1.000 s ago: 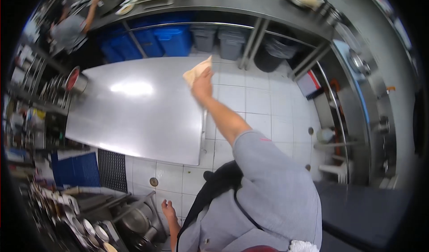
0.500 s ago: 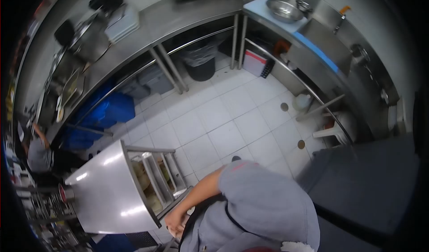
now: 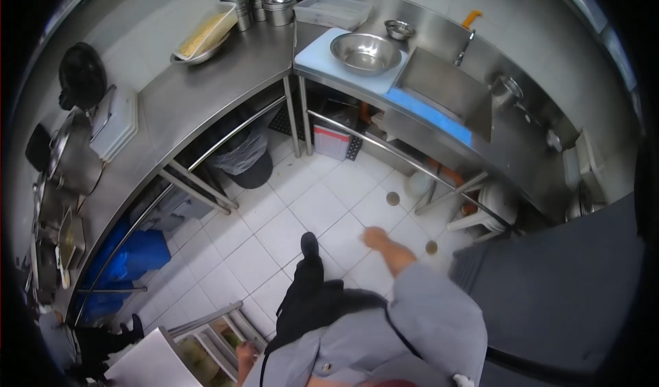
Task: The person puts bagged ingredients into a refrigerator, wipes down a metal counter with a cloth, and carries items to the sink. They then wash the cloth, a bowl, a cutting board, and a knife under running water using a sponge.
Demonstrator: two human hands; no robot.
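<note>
Looking down at a busy kitchen corner. Got the left hand way down at 7 o'clock, just beside the drawers. Can't tell if touching them, and can't tell if gripping anything, too small for that. Can see the drawers at the end of the table, with some pale and greenish stuff showing inside, also around 7.

Got the right hand near the middle, off toward 5 o'clock, out over the white floor. Pretty blurry, seems bunched up rather than spread wide, can't really tell if holding something. Also spotted a black shoe near it, just below center toward 6.

Further out, got a metal bowl on a light blue board at about 12, right next to the sink at 2. Noodle-looking food in a tray up at 11, a black bin at 9, blue bins over at 8.
</note>
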